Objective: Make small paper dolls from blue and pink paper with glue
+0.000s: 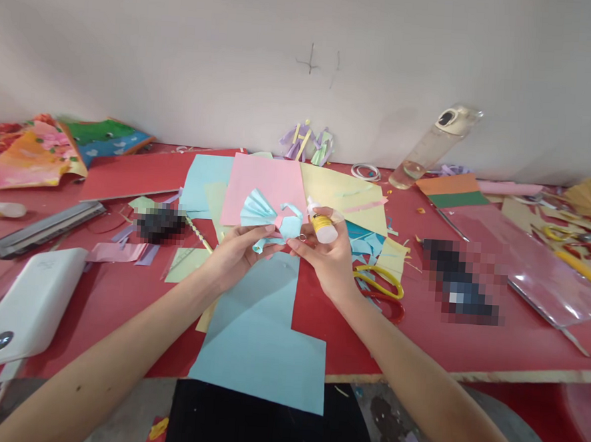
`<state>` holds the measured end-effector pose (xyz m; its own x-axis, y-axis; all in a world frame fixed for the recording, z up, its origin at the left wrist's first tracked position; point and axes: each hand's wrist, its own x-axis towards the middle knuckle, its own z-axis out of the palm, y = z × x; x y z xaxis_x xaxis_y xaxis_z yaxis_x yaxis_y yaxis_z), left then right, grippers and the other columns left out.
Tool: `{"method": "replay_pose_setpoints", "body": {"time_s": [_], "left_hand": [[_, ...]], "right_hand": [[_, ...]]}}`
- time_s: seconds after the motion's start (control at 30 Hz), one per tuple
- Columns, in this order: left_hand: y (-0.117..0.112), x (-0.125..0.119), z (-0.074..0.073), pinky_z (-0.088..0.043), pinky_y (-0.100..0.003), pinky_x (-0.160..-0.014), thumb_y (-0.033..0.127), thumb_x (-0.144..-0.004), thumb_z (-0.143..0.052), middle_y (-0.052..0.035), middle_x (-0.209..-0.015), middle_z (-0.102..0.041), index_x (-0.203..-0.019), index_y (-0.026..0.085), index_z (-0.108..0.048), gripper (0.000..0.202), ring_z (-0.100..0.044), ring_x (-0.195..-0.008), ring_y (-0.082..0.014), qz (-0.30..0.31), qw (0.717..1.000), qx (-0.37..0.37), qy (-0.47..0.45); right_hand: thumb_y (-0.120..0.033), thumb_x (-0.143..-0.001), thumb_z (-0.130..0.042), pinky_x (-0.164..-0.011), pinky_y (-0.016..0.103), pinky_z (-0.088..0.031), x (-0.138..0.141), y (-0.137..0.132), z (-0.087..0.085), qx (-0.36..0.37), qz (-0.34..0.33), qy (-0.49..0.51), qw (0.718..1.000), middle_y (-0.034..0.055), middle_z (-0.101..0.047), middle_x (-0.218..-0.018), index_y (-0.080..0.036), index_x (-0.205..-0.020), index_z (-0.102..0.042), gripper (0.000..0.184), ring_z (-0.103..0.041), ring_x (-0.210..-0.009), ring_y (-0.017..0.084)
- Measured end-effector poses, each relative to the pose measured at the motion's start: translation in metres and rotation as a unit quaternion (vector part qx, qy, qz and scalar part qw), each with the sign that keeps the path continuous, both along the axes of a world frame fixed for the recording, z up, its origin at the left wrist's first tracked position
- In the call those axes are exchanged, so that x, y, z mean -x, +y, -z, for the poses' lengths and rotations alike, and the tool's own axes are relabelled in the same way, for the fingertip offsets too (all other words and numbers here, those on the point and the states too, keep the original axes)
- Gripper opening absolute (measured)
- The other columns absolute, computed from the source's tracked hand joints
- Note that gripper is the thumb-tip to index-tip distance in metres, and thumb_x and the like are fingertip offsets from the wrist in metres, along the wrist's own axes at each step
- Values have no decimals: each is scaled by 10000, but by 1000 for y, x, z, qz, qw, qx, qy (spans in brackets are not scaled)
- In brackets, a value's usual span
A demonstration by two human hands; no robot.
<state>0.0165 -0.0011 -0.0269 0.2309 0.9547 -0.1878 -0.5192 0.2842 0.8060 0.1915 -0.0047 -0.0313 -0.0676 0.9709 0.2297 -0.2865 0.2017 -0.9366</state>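
Observation:
My left hand (246, 248) is closed on a light-blue folded paper figure (290, 226), pinching it between thumb and fingers. The figure has a pleated fan (257, 209) at its left. In my right hand (334, 257) is a small glue bottle (324, 226) with a yellow label, held tilted, its white nozzle pointing up and left. The thumb and a finger of that hand also come close to the figure's right edge; whether they touch it I cannot tell. A cut light-blue sheet (263, 339) lies below my hands, reaching over the table's front edge.
Yellow-handled scissors (379, 281) lie right of my right hand. Pink paper (263, 179) and yellow paper (342, 190) spread behind. A water bottle (433, 149) leans at the wall near paper dolls (300, 141). A white power bank (34, 305) sits at left on the red table (368, 339).

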Motion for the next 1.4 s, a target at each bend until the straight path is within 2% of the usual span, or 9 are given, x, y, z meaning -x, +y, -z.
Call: {"method": "replay_pose_setpoints", "body": {"time_s": [0.17, 0.37, 0.6, 0.77, 0.97, 1.17, 1.27, 1.4], "left_hand": [[-2, -3, -1, -592, -249, -771, 257, -726, -865, -7, -867, -745, -776, 178, -773, 132, -700, -849, -150, 0, 1000, -16, 6], [-3, -6, 2, -571, -265, -748, 280, -763, -832, -43, -900, -761, -819, 171, -761, 142, -717, -901, -197, 4, 998, -40, 39], [-3, -5, 3, -575, -253, -798, 255, -774, -827, -27, -868, -761, -826, 178, -773, 108, -700, -844, -149, 12, 999, -36, 23], [-4, -5, 0, -571, -239, -738, 252, -770, -826, -17, -845, -756, -822, 184, -777, 98, -688, -802, -140, 11, 999, -38, 27], [-5, -7, 0, -573, -278, -867, 275, -751, -846, -24, -903, -757, -810, 188, -778, 126, -688, -901, -160, 9, 999, -29, 30], [-4, -4, 3, -516, -227, -683, 291, -755, -839, -32, -904, -765, -828, 185, -775, 143, -665, -787, -132, 7, 998, -27, 63], [-3, -5, 4, -517, -241, -697, 307, -761, -834, -38, -916, -765, -852, 190, -766, 163, -679, -844, -160, -1, 996, -39, 76], [-4, -5, 5, -538, -269, -719, 325, -772, -820, -39, -965, -766, -925, 199, -744, 212, -703, -897, -204, -30, 987, -94, 131]], "right_hand": [[-218, -717, -844, -716, 321, -644, 1, 0, 5, -10, 6, -3, 1000, -58, -623, -873, -342, -1144, -525, 547, -662, -730, 132], [-217, -758, -813, -773, 344, -636, 1, 1, 12, -14, -4, -1, 1000, -44, -566, -907, -350, -1182, -526, 528, -643, -751, 132], [-236, -763, -821, -736, 300, -634, 2, 3, 14, -25, 4, -11, 1000, -37, -534, -920, -359, -1176, -551, 509, -624, -791, 134], [-264, -775, -816, -725, 289, -627, 2, 2, 13, -37, 11, -32, 999, -35, -520, -939, -363, -1162, -562, 473, -619, -794, 131], [-280, -775, -815, -761, 287, -603, -1, 2, 13, -53, 15, -45, 998, -20, -552, -980, -350, -1188, -530, 507, -617, -870, 150], [-304, -782, -811, -783, 337, -624, 1, 1, 13, -38, 23, -48, 998, -18, -533, -982, -351, -1181, -540, 484, -614, -853, 157], [-308, -765, -828, -836, 359, -609, -1, 3, 11, -32, 12, -36, 999, -19, -555, -995, -357, -1189, -529, 521, -634, -902, 170], [-380, -807, -788, -856, 355, -580, -6, 6, 7, -54, 59, -34, 996, -4, -603, -978, -354, -1197, -522, 473, -645, -956, 189]]}}
